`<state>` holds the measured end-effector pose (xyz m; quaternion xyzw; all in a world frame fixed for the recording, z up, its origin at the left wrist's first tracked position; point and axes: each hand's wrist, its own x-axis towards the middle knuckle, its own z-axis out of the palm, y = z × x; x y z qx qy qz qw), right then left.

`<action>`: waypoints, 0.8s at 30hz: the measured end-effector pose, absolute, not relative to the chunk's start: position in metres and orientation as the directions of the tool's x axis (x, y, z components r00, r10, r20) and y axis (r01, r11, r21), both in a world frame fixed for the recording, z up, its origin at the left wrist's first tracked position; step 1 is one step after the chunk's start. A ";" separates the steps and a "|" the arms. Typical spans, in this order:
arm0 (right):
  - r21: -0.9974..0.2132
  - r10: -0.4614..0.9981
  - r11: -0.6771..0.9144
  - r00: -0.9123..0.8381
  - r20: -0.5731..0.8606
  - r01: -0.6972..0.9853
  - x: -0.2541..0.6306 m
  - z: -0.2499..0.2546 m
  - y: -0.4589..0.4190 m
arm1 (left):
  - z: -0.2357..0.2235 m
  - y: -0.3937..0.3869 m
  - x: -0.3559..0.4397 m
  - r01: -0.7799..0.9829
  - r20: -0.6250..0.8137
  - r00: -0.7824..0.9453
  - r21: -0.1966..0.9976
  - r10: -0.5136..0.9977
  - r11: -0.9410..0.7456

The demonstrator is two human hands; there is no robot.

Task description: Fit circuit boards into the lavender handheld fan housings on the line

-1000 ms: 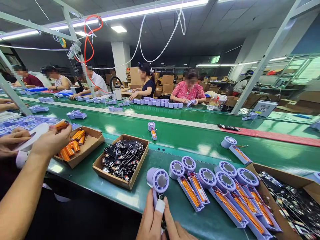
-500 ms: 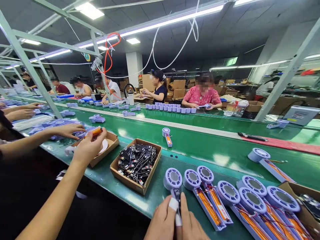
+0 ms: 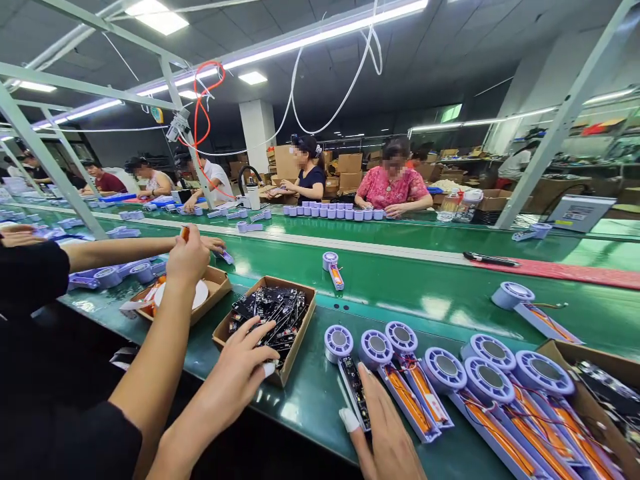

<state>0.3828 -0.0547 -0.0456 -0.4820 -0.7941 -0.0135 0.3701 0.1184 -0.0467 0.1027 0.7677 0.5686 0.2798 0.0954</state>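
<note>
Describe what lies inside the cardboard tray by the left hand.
Black circuit boards lie heaped in the tray; the left hand covers its near side, hiding the boards beneath.

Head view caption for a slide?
Left hand reaches into a box of circuit boards; right hand sits beside a fan housing.

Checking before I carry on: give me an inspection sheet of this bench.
surface: green conveyor belt, with rows of parts lying on it.
job's things: lavender fan housing with a circuit board on it; cardboard tray of black circuit boards; neighbouring housings with orange batteries.
clutter: black tool on a red mat.
hands: left hand open over the boards; right hand against the housing.
cables: thin red wires over the batteries; white tubing overhead.
surroundings: co-worker's hand holding a battery; people working across the line; cardboard boxes behind.
</note>
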 end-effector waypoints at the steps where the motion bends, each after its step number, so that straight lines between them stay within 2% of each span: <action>1: -0.381 0.765 0.529 -0.231 0.601 0.759 0.386 -0.044 -0.058 | 0.111 -0.045 0.119 0.766 0.343 0.168 0.544 0.924 -0.342; 4: -0.500 0.794 0.484 -0.121 0.595 0.718 0.402 -0.037 -0.067 | 0.133 -0.042 0.122 0.525 0.359 -0.104 0.812 0.928 -0.255; 6: -0.522 0.784 0.470 -0.064 0.617 0.711 0.417 -0.023 -0.070 | 0.137 -0.041 0.123 0.287 0.307 -0.328 0.933 0.893 -0.216; 7: -0.517 0.773 0.464 -0.043 0.633 0.720 0.424 -0.013 -0.069 | 0.134 -0.041 0.123 0.151 0.283 -0.407 0.958 0.868 -0.242; 9: -0.469 0.750 0.449 -0.035 0.661 0.760 0.435 0.010 -0.065 | 0.120 -0.041 0.128 -0.107 0.248 -0.477 0.936 0.843 -0.335; 11: -0.360 0.721 0.452 -0.096 0.686 0.816 0.439 0.030 -0.055 | 0.096 -0.044 0.142 -0.299 0.177 -0.422 0.899 0.889 -0.321; 12: -0.295 0.714 0.458 -0.149 0.684 0.839 0.439 0.036 -0.049 | 0.082 -0.047 0.156 -0.360 0.107 -0.352 0.902 0.930 -0.240; 15: -0.154 0.758 0.461 -0.298 0.580 0.874 0.435 0.036 -0.032 | 0.039 -0.060 0.217 -0.370 -0.098 -0.101 0.928 0.990 0.054; 18: -0.187 0.808 0.479 -0.347 0.477 0.858 0.435 0.020 -0.020 | 0.013 -0.071 0.283 -0.335 -0.148 0.123 0.924 0.981 0.182; 20: -0.324 0.817 0.507 -0.327 0.474 0.799 0.438 0.016 -0.018 | 0.013 -0.073 0.309 -0.260 -0.157 0.212 0.942 0.965 0.211; 22: -0.520 0.851 0.497 -0.275 0.447 0.695 0.442 0.021 -0.022 | 0.023 -0.073 0.314 -0.188 -0.118 0.192 0.970 0.974 0.154; 24: -0.725 0.916 0.400 -0.220 0.335 0.560 0.443 0.033 -0.029 | 0.038 -0.075 0.302 -0.117 -0.092 0.125 0.987 0.988 0.107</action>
